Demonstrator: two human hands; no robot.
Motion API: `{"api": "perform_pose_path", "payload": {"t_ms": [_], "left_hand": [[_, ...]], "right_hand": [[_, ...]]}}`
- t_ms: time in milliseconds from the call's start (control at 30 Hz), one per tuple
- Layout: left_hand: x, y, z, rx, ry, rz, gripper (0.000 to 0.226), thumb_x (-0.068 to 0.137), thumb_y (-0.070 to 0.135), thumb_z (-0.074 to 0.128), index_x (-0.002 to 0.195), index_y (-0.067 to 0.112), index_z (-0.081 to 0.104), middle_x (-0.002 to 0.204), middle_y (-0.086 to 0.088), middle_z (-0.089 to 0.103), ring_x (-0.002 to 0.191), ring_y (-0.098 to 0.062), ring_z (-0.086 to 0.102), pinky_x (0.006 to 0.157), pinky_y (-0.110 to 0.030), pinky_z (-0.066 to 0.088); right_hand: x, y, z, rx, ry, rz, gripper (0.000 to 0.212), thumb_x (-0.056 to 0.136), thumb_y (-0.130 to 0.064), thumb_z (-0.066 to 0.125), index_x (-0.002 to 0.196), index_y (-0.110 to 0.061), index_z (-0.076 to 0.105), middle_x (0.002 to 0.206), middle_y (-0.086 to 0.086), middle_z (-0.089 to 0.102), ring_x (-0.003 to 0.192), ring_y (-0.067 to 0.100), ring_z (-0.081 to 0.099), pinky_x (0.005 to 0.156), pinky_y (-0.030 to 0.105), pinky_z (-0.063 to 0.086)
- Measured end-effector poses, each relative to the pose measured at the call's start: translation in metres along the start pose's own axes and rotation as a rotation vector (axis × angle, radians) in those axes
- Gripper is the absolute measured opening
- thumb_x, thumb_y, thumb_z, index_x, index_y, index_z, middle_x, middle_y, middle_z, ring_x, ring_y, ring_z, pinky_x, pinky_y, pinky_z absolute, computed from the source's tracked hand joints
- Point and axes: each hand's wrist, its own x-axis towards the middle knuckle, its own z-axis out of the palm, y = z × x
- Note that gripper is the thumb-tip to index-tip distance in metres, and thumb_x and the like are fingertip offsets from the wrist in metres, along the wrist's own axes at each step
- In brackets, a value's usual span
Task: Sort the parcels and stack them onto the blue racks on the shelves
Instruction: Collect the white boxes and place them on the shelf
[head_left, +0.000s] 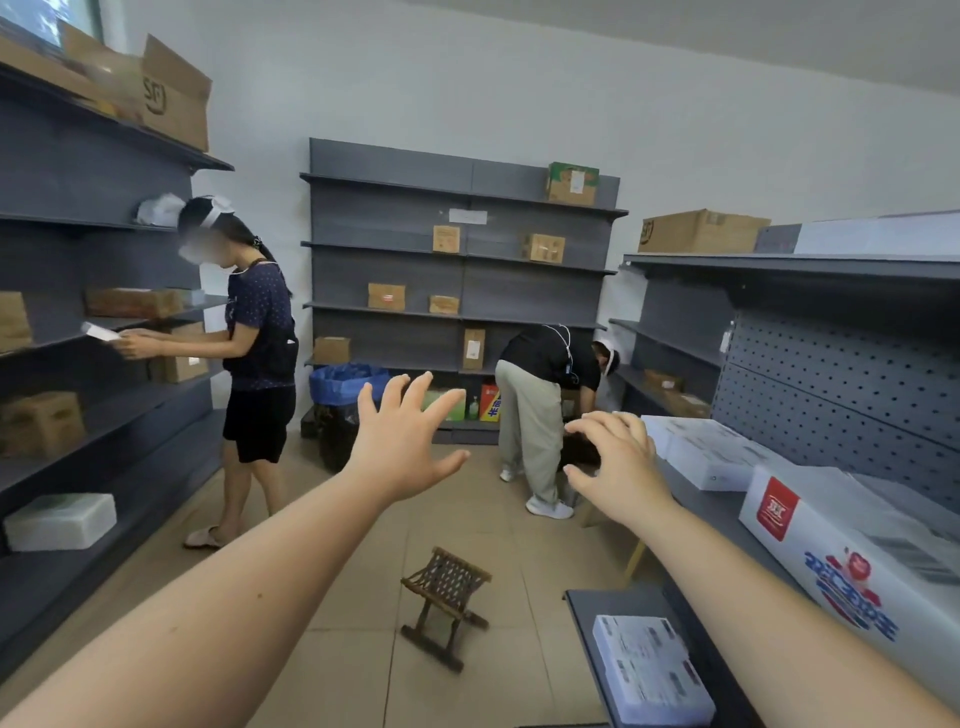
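Observation:
Both my arms reach forward over the floor, holding nothing. My left hand (402, 441) has its fingers spread wide. My right hand (618, 462) is open with fingers loosely bent, close to the white parcels (701, 452) on the right shelf (711, 512). A large white parcel with a red logo (852, 551) lies nearer on that shelf. A small white labelled parcel (649, 670) sits on the lower right shelf. Brown cardboard parcels (387, 296) stand scattered on the back shelving.
A small folding stool (444, 603) stands on the tiled floor ahead. One person (254, 353) stands at the left shelves holding a flat parcel. Another person (540, 410) bends over by the back right corner. A bin with a blue liner (345, 384) is at the back.

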Motion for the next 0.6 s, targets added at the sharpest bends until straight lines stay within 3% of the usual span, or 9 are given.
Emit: {"api": "perform_pose_path", "payload": {"t_ms": [367, 600], "left_hand": [[0.149, -0.055, 0.047, -0.052, 0.177, 0.192, 0.07, 0.081, 0.071, 0.042, 0.143, 0.046, 0.022, 0.156, -0.002, 0.023, 0.142, -0.03, 0.015, 0.112, -0.061, 0.015], [0.228, -0.046, 0.058, -0.216, 0.319, 0.321, 0.069, 0.079, 0.069, 0.049, 0.141, 0.041, 0.034, 0.15, -0.006, 0.035, 0.136, -0.032, 0.027, 0.107, -0.059, 0.025]], "right_hand": [[0.102, 0.001, 0.017, -0.126, 0.147, 0.032, 0.038, 0.084, -0.029, 0.064, 0.121, -0.03, 0.058, 0.136, -0.01, 0.046, 0.133, 0.02, 0.022, 0.106, 0.04, 0.02], [0.138, 0.008, -0.013, -0.277, 0.279, 0.022, 0.034, 0.081, -0.024, 0.068, 0.115, -0.024, 0.063, 0.125, -0.006, 0.055, 0.127, 0.023, 0.033, 0.102, 0.046, 0.03]]}}
